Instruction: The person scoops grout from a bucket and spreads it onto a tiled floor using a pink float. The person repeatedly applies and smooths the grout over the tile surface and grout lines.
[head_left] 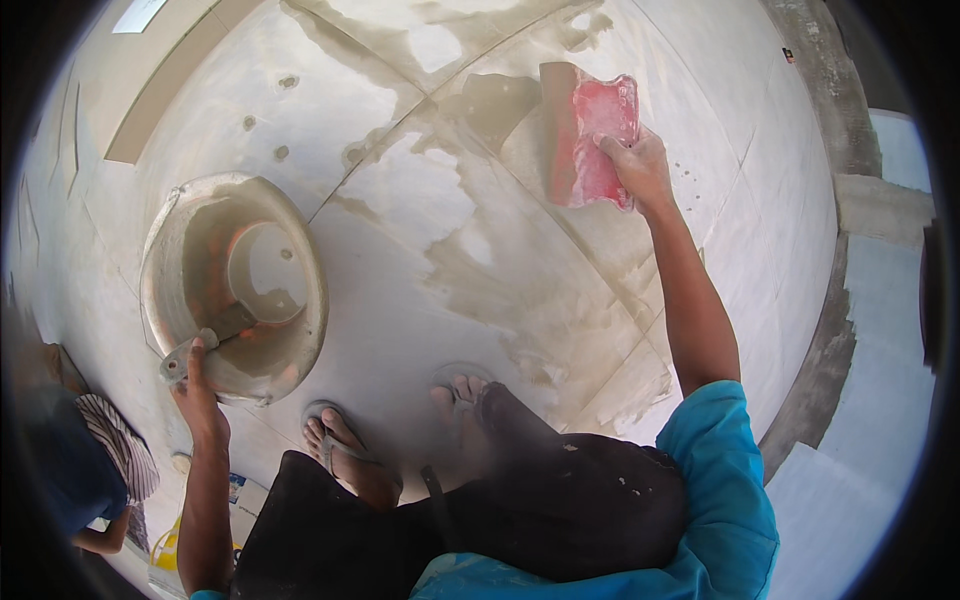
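My left hand point(203, 405) is closed around the grey handle of a putty knife point(234, 320), its blade tilted inside a bucket. The bucket point(314, 265) is round, crusted with grey residue, and has orange showing within and a wire handle. Some wet grey paste point(265, 345) lines its inside. My right hand point(643, 170) grips a wide spreader point(600, 110) by its red, paste-smeared grip, thumb on top. The spreader's broad grey-brown blade faces left, low over or against the floor; whether it touches I cannot tell. Wet grey smears point(530, 300) spread over the pale floor.
Straight seams cross the floor point(380, 290). My sandalled feet point(350, 455) are below the bucket and smears. At lower left is another person point(60, 460) in dark blue, near a yellow-and-white bag point(165, 550). A rough grey strip point(815, 370) borders the right side.
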